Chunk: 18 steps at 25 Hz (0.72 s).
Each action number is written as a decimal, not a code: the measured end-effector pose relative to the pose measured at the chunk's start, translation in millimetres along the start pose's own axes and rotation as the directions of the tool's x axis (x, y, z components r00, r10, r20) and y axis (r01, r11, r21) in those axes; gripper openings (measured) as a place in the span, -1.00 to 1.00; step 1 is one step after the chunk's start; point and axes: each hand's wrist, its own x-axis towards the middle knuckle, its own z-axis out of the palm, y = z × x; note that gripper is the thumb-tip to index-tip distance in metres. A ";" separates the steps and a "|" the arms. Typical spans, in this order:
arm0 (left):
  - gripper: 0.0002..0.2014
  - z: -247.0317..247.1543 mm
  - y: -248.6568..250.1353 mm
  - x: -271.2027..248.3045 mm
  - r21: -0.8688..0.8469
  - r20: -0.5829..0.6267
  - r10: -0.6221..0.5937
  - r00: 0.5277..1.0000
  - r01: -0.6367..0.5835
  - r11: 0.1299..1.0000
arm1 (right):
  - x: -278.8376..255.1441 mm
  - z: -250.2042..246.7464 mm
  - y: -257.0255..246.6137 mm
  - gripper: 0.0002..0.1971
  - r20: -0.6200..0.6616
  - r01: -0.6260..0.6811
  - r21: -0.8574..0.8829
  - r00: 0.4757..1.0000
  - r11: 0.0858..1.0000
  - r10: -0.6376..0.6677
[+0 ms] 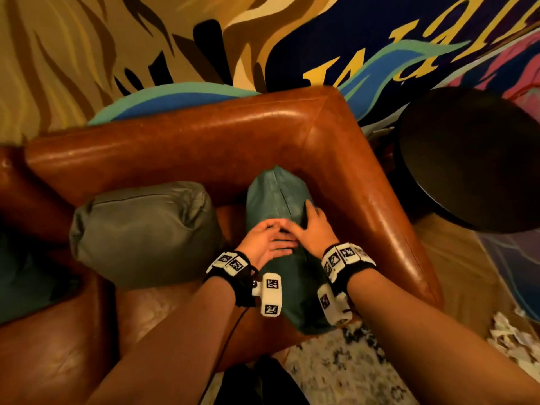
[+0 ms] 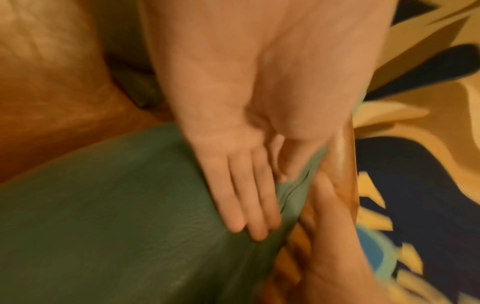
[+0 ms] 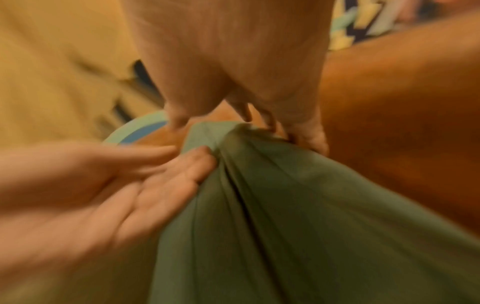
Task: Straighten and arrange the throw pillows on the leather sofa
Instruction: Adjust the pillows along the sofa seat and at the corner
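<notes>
Three pillows [image 1: 277, 206] (green), one sofa [image 1: 204, 133]

— What carries everything?
— A brown leather sofa [image 1: 204, 133], seen at its corner where back and arm meet.
— And on its seat?
— Two pillows: a grey-green pillow [image 1: 143, 229] lying against the back, and a teal pillow [image 1: 277, 197] standing on edge in the corner, just beside the arm.
</notes>
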 end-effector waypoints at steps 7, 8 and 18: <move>0.00 -21.3 -2.5 33.5 0.474 -0.431 0.038 0.901 0.190 0.860 | 2.7 -6.9 48.4 0.23 0.185 -0.078 0.054 0.980 0.995 0.067; 0.10 -19.4 -4.2 38.5 0.363 -0.367 -0.100 0.925 0.241 0.900 | 5.5 -13.2 51.9 0.25 0.213 -0.055 0.108 0.977 0.993 0.031; -0.31 14.5 16.9 66.8 0.504 -0.314 -0.182 0.932 0.326 0.800 | 7.1 -66.7 85.9 -0.01 0.265 -0.103 0.039 0.960 0.994 0.089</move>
